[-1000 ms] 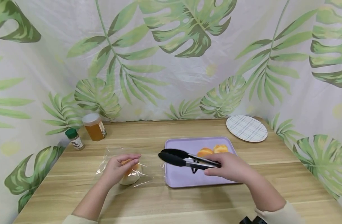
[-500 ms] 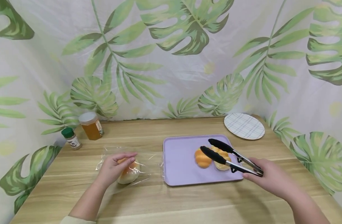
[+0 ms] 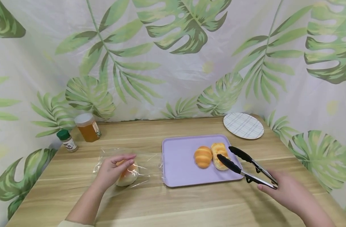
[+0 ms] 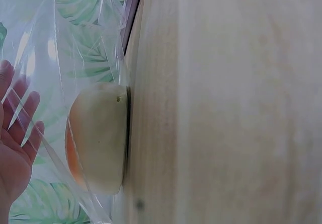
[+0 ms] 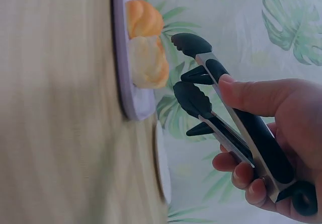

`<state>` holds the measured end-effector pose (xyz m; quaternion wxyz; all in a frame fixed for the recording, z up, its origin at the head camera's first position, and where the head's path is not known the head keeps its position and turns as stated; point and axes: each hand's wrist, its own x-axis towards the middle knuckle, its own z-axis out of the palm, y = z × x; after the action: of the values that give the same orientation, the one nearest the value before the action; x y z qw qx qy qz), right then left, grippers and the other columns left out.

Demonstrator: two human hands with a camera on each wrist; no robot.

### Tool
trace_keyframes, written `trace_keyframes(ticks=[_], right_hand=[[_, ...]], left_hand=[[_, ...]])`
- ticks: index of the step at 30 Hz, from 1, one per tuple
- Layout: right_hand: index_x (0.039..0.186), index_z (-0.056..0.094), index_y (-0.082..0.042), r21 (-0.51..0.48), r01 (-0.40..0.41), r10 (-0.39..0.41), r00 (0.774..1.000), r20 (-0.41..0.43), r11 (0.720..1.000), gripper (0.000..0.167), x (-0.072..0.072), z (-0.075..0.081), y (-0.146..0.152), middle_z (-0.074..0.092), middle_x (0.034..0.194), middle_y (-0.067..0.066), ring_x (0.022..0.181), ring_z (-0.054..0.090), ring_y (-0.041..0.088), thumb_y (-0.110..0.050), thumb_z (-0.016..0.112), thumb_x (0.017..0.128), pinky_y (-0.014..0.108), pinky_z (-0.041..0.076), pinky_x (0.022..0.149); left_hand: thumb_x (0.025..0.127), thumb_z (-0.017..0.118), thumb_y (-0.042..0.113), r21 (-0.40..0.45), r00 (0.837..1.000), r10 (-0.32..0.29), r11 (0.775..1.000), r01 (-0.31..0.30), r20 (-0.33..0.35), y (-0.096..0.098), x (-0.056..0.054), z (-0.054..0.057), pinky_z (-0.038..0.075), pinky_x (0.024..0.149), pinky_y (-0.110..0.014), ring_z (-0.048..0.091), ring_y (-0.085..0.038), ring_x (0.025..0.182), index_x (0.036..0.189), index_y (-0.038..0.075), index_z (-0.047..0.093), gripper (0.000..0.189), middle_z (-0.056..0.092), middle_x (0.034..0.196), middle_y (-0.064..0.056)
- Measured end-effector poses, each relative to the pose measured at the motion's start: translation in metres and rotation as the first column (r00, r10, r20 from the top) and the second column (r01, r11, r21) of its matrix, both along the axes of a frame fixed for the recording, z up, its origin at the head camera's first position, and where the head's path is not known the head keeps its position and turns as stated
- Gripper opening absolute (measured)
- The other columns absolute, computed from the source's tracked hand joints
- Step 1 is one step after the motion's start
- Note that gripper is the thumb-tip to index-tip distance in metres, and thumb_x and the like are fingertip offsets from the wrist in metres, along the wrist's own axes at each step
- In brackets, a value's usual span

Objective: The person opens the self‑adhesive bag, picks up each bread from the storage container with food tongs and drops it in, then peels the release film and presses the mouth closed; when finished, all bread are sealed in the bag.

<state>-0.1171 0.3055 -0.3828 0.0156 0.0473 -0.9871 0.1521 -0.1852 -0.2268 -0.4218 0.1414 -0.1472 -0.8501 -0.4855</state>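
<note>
My left hand [image 3: 111, 170] pinches the raised film of a clear plastic bag [image 4: 55, 48], fingers and thumb up at its edge. Inside the bag, a round bun [image 4: 98, 138] with a browned top sits on the table, partly covered by that hand in the head view. My right hand [image 3: 289, 189] grips black-tipped metal tongs [image 5: 241, 118] by their handles. The tongs' arms are spread with nothing between the tips, over the right end of a lilac tray [image 3: 178, 173]. On that tray lie a ridged golden roll [image 3: 203, 157] and a pale bumpy bread [image 3: 219, 154], side by side.
At the back left stand a honey-coloured jar [image 3: 88, 129] with a pale lid and a small green-capped spice bottle [image 3: 67, 141]. A checked oval plate [image 3: 243, 126] lies at the back right, near the leaf-print cloth. Wooden tabletop [image 3: 167, 208] extends in front of the tray.
My right hand has carried the tongs rightward from beside the bag to the tray's right end, and their arms have spread apart. The left hand stays at the bag; the head view shifted slightly.
</note>
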Motion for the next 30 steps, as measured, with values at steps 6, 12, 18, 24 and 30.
trace_keyframes(ticks=[6,12,18,24,30], right_hand=[[0.121,0.063,-0.007,-0.006,0.021,-0.021,0.999,0.027,1.0,0.06,0.003,-0.004,-0.004,0.066,0.091,0.0,0.079,0.055,0.017,-0.052,0.073,0.083,0.037,0.047,0.065],[0.126,0.059,-0.001,0.005,0.025,-0.025,0.998,0.063,1.0,0.07,0.003,-0.005,-0.005,0.069,0.104,0.011,0.087,0.061,0.022,-0.055,0.072,0.082,0.043,0.051,0.069],[0.128,0.056,0.005,-0.014,0.026,-0.024,0.99,0.138,1.0,0.08,0.002,-0.008,-0.01,0.069,0.106,0.015,0.09,0.063,0.025,-0.057,0.072,0.081,0.045,0.053,0.07],[0.13,0.052,0.012,0.014,0.056,-0.058,0.982,0.179,0.998,0.089,-0.002,-0.012,-0.014,0.067,0.112,0.025,0.095,0.064,0.03,-0.059,0.072,0.079,0.052,0.054,0.075],[0.123,0.058,0.01,0.044,0.033,-0.039,0.99,0.137,0.998,0.077,-0.001,-0.021,-0.014,0.069,0.104,0.019,0.088,0.063,0.025,-0.051,0.075,0.079,0.05,0.054,0.072]], left_hand=[[0.09,0.07,0.012,-0.004,1.0,-0.004,1.0,0.004,0.004,-0.001,0.0,0.0,0.045,0.09,-0.006,0.059,0.013,0.102,0.101,0.011,0.077,0.013,0.076,0.107,-0.004],[0.09,0.07,0.012,0.005,1.0,-0.011,1.0,0.011,0.021,-0.002,0.0,0.0,0.048,0.088,-0.007,0.059,0.012,0.101,0.102,0.006,0.076,0.015,0.076,0.108,-0.004],[0.09,0.071,0.014,-0.01,0.999,0.002,1.0,-0.001,0.034,-0.001,0.001,0.001,0.048,0.086,-0.008,0.059,0.013,0.101,0.103,0.002,0.075,0.018,0.076,0.108,-0.004],[0.09,0.07,0.015,-0.011,0.999,-0.008,1.0,0.009,0.034,-0.001,0.002,0.001,0.043,0.091,-0.005,0.058,0.013,0.104,0.104,0.004,0.075,0.018,0.074,0.111,-0.008],[0.09,0.071,0.016,-0.005,0.999,-0.013,1.0,0.013,0.036,-0.001,0.003,0.001,0.044,0.091,-0.006,0.058,0.012,0.104,0.103,0.009,0.076,0.015,0.074,0.111,-0.007]])
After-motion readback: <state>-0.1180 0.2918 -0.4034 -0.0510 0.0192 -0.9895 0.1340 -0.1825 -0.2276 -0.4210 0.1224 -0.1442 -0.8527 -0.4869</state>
